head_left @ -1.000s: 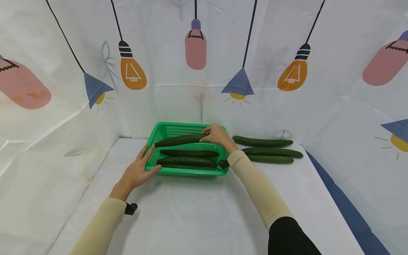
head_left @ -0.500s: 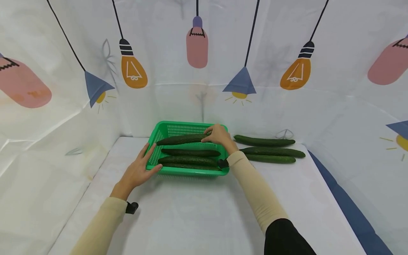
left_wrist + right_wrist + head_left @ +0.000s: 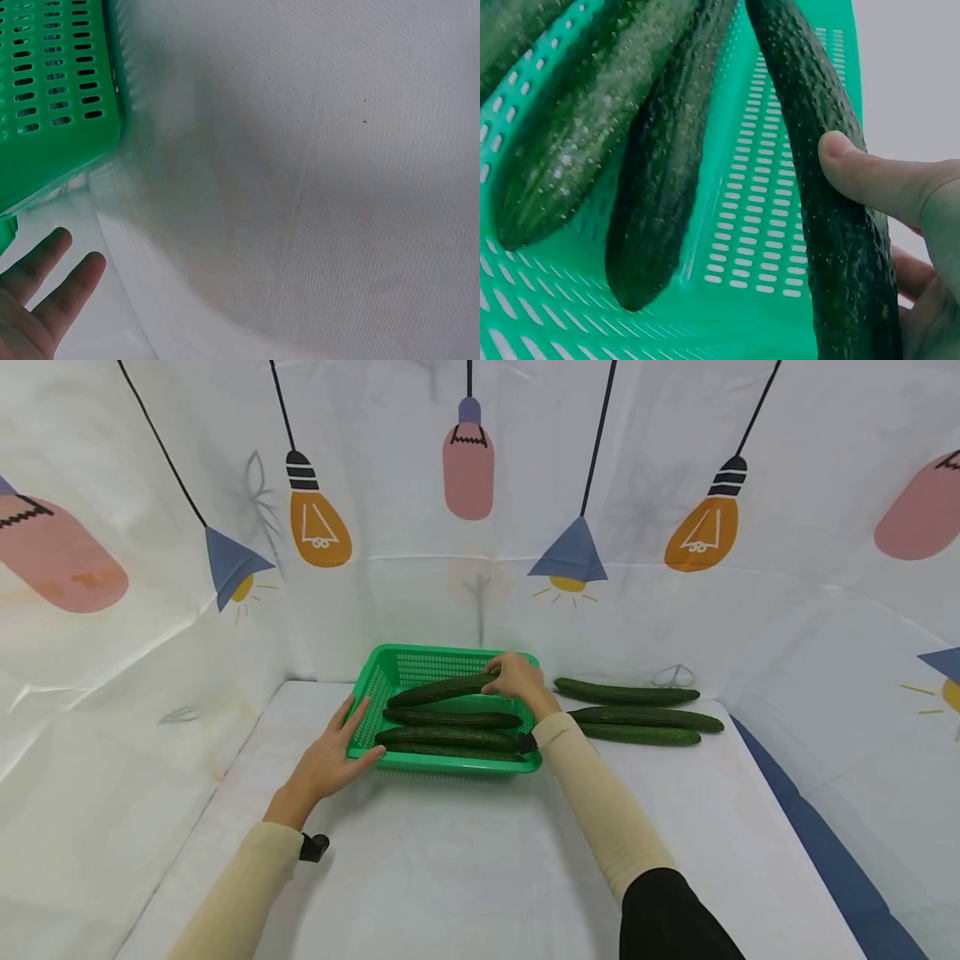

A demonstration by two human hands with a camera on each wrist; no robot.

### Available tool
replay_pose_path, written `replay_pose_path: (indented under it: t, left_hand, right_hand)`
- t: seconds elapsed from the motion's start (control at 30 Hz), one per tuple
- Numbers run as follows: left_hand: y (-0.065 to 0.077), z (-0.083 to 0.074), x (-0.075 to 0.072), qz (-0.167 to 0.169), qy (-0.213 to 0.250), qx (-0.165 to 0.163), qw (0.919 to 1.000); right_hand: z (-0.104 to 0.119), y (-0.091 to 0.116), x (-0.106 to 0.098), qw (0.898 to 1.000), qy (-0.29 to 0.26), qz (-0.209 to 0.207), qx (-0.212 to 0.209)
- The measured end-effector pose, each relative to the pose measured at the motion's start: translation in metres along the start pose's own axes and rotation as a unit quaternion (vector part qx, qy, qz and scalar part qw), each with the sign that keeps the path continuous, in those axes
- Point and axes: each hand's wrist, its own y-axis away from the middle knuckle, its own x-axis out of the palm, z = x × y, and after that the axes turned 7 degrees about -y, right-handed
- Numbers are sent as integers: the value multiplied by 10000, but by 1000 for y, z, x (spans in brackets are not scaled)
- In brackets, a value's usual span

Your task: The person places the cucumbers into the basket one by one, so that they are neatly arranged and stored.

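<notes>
A green perforated basket (image 3: 450, 765) stands at the back of the white table. My right hand (image 3: 519, 680) pinches the right end of a dark green cucumber (image 3: 435, 692), thumb on the near side in the right wrist view. That cucumber slants over the back half of the basket, its left end lower. Three others lie side by side inside, among them the middle cucumber (image 3: 453, 718) and a bumpy front one (image 3: 450, 737). My left hand (image 3: 326, 762), fingers straight and spread, rests at the basket's left side, thumb by the front rim.
Right of the basket, three cucumbers lie on the table: a back one (image 3: 626, 692), a middle one (image 3: 652, 719) and a front one (image 3: 637, 734). A white sheet (image 3: 412, 602) printed with lamps hangs close behind and along both sides.
The held cucumber's left end has shifted right, away from the basket's left rim, and dipped, so it slants more. My left hand stays at the basket's left side.
</notes>
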Motion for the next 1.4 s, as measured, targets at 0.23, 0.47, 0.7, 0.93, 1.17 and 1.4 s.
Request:
replay_pose_path:
  t: [0.23,0.47,0.7,0.93,1.17,1.4]
  left_hand:
    - [0,-1,2,-12,-6,0,10000]
    - [0,-2,4,-6,1,-9,10000]
    - [0,-1,2,-25,-14,-4,10000]
    - [0,-1,-1,-2,-27,-72,10000]
    - [0,-2,-2,-29,-20,-52,10000]
    - [-1,-2,-1,-10,-6,-51,10000]
  right_hand:
    - [-10,-9,-9,9978,-169,375,-525]
    - [-19,-12,-13,9941,-310,672,-798]
    - [-16,-17,-12,9929,-161,814,-850]
    - [-11,-23,-17,9913,-115,843,-1001]
    - [-8,-25,-22,9886,-457,787,-1200]
    - [-9,-28,-14,9824,-397,1115,-1447]
